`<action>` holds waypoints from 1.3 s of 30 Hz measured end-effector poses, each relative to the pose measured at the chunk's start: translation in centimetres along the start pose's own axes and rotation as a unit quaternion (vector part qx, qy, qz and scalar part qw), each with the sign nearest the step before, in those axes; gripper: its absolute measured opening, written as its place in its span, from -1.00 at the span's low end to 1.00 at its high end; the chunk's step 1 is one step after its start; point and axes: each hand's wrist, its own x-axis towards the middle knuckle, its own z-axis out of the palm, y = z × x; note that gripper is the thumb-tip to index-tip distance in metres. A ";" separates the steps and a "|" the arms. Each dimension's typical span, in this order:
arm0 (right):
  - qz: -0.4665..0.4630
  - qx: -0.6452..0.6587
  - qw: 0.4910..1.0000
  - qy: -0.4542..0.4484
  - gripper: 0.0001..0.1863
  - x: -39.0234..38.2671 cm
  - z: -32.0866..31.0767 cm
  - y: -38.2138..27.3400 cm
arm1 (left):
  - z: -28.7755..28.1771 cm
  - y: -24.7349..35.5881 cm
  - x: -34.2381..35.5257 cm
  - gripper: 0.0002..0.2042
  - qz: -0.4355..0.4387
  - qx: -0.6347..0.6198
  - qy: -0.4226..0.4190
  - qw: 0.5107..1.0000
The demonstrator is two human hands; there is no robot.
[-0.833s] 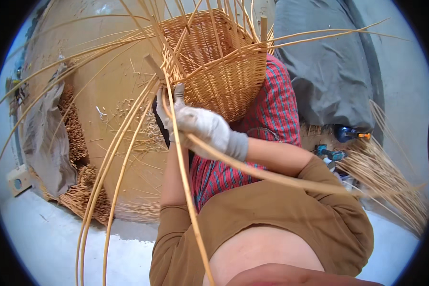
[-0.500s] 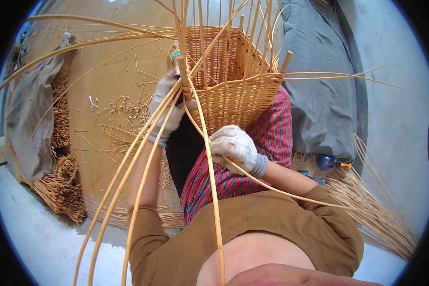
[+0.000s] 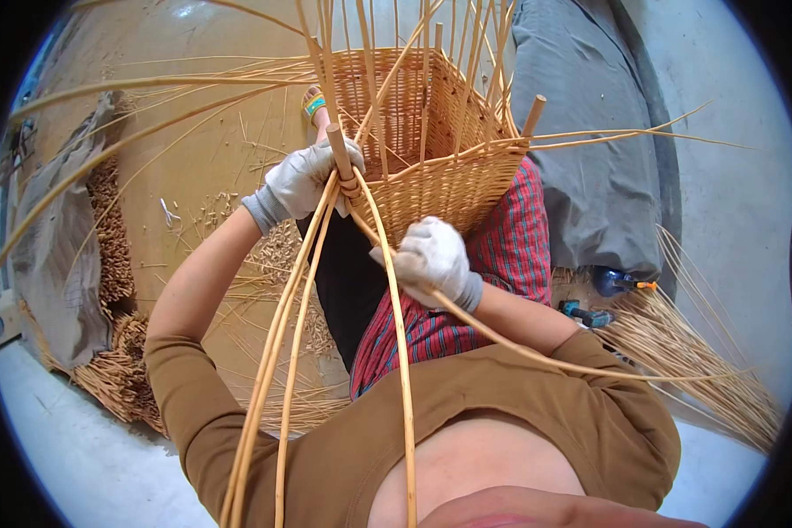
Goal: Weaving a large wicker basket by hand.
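A woven wicker basket (image 3: 449,194) with tall upright stakes rests against my legs, tipped so its inside shows. My left hand (image 3: 302,178), in a pale work glove, grips a thick wooden corner post (image 3: 335,141) at the rim, where several long canes (image 3: 301,264) bend down toward me. My right hand (image 3: 429,259), gloved too, closes on a single weaving cane (image 3: 512,348) below the rim; this strand runs from the post's binding (image 3: 348,187) out past my right forearm. The left fingertips are partly hidden behind the post.
Bundles of cut rods (image 3: 125,370) lie at left under grey cloth (image 3: 40,229). Loose offcuts (image 3: 273,251) scatter over the board. Grey fabric (image 3: 590,158), a blue bottle (image 3: 609,280), a cordless tool (image 3: 587,314) and a long cane bundle (image 3: 695,361) are at right.
My right hand has dropped from the corner down and right along the cane. My left hand has come into fuller view and moved up round the post. The basket has shifted in view.
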 end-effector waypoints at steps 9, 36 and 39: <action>0.440 0.397 0.777 0.215 -0.74 0.9 2.0 7.0 | 1.0 -0.2 -1.0 -0.51 -0.037 -0.125 0.049 0.990; 0.027 -0.075 0.997 0.000 -0.55 9.2 -1.2 5.3 | 8.8 1.2 -0.5 -0.51 -0.107 -0.073 0.392 0.911; 0.140 -0.043 0.989 0.014 -0.42 15.4 0.9 7.5 | 9.4 0.4 0.5 -0.53 -0.075 -0.043 0.400 0.913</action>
